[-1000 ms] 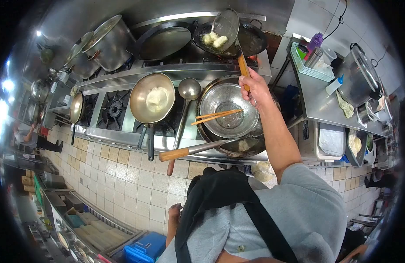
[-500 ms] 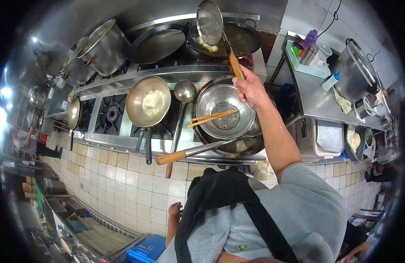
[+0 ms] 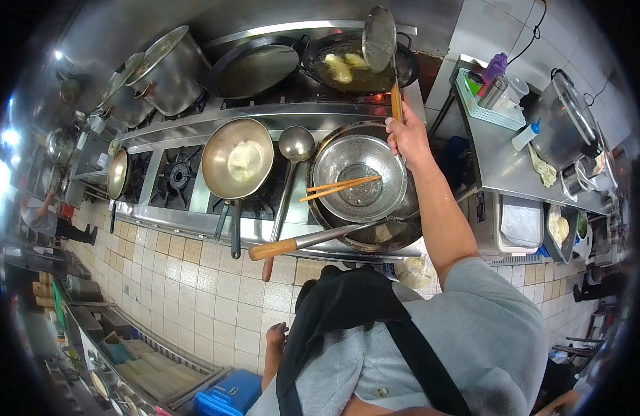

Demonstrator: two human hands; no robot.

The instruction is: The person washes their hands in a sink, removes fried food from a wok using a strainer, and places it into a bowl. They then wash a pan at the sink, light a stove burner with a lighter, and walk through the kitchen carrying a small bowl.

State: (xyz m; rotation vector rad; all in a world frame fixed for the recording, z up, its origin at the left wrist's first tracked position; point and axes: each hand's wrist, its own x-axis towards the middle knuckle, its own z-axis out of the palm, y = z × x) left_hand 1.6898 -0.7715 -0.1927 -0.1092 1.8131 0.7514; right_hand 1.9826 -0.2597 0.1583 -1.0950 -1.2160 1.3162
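Hands: right hand [image 3: 406,136] outstretched gripping skimmer [image 3: 380,39]; left hand [image 3: 277,338] hangs down.

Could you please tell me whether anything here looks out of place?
Mildly: the wooden handle juts past the stove front edge, over the floor. Chopsticks lie loose across the colander. The right hand holds the skimmer over the far wok.

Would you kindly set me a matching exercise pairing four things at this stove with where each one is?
Things:
1 skimmer
2 chopsticks
3 ladle
4 purple bottle

Places:
A in the white basket
B across the steel colander
C in the right hand, over the far wok
D between the frying pan and the colander

Pairs: 1-C; 2-B; 3-D; 4-A
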